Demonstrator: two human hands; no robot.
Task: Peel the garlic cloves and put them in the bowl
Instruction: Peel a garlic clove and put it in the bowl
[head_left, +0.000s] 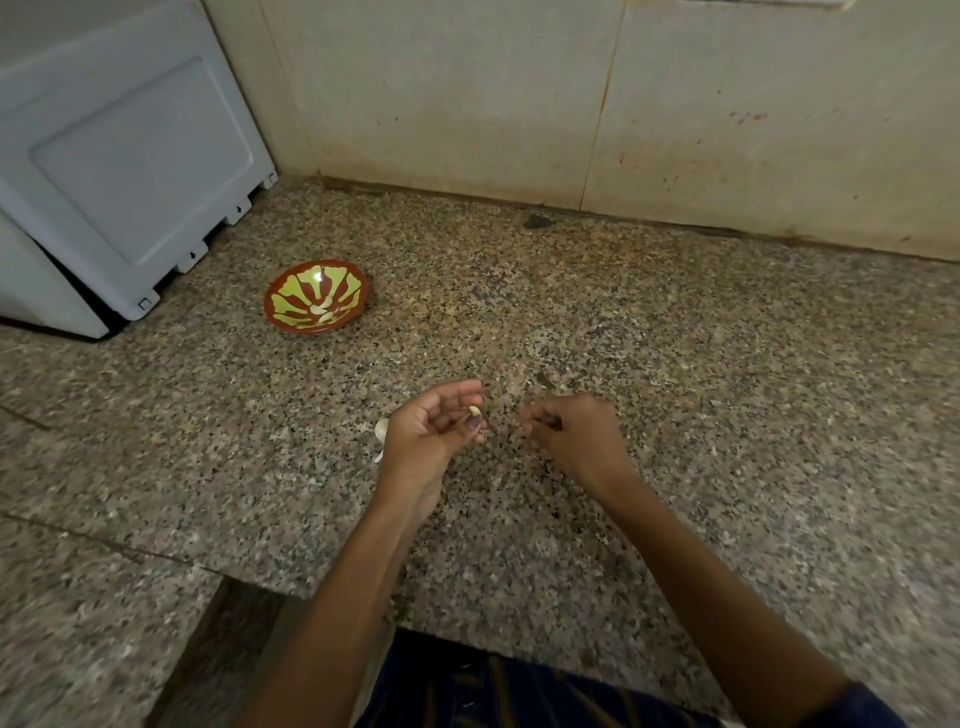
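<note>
A pale garlic clove (475, 411) sits pinched in the grip of the left hand (434, 431), thumb against curled fingers, palm up. The right hand (569, 434) hovers just beside it, fingertips pressed together; whether they pinch a scrap of skin is unclear. More garlic (381, 431) peeks from behind the left hand on the granite tabletop (675, 364). Well apart to the left, the red-and-yellow bowl (291, 291) holds about 2 peeled cloves (323, 307).

Grey appliance (119, 171) on granite counter (675, 332) (far left), stained wall (519, 93).

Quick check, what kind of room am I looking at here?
Probably a home kitchen: a speckled stone counter against a stained tiled wall, with peeled garlic in a small painted bowl.
</note>
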